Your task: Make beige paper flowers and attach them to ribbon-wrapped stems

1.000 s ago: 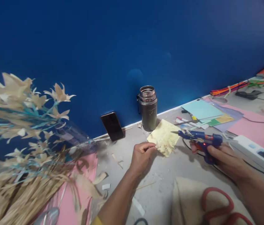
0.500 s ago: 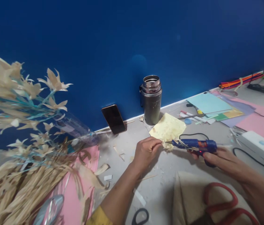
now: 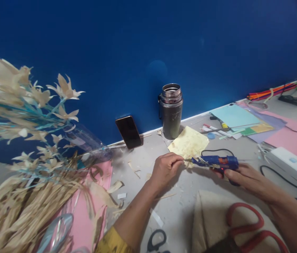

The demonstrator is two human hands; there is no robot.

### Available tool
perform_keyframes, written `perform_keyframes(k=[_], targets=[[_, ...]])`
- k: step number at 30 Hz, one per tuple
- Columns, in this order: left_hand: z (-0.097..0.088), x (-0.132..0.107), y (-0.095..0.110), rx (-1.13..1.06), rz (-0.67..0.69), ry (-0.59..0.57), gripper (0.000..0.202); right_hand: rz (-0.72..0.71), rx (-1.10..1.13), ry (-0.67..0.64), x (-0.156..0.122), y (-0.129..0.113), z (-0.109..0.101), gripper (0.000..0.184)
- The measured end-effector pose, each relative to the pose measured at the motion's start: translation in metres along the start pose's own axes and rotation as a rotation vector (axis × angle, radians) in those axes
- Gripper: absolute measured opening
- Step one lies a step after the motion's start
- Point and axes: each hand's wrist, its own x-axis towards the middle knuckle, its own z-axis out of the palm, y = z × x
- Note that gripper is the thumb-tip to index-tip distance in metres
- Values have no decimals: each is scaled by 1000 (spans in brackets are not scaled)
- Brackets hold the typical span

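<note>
My right hand (image 3: 239,174) is closed round the handle of a blue hot glue gun (image 3: 215,161), its red light lit and its nozzle pointing left. The nozzle tip reaches the fingertips of my left hand (image 3: 167,168). Those fingers are pinched together, and whatever they hold is too small to make out. Just behind the nozzle lies a crumpled pale yellow sheet (image 3: 189,141) with bits of dried glue on it. Dried strands also cling to the front of the gun.
An uncapped dark flask (image 3: 172,121) and a leaning phone (image 3: 129,132) stand by the blue wall. Husk flowers (image 3: 65,89) and dried husks (image 3: 30,214) fill the left. Red-handled scissors (image 3: 245,219) lie in front, coloured paper (image 3: 236,116) and a power strip (image 3: 293,165) at right.
My right hand has brought the glue gun slightly left, so its nozzle is now at my left fingertips. My left hand stays nearly in place, still pinched. The view has shifted a little.
</note>
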Motion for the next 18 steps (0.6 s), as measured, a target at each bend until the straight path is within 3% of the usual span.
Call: perform_keyframes(k=[14,18], targets=[[1,-2,1,-41,-4,23,16,7,0,61,-1,1,-2,41],[1,-1,1,-71,-12,53,15,1,-85,134,-1,6,-4,45]])
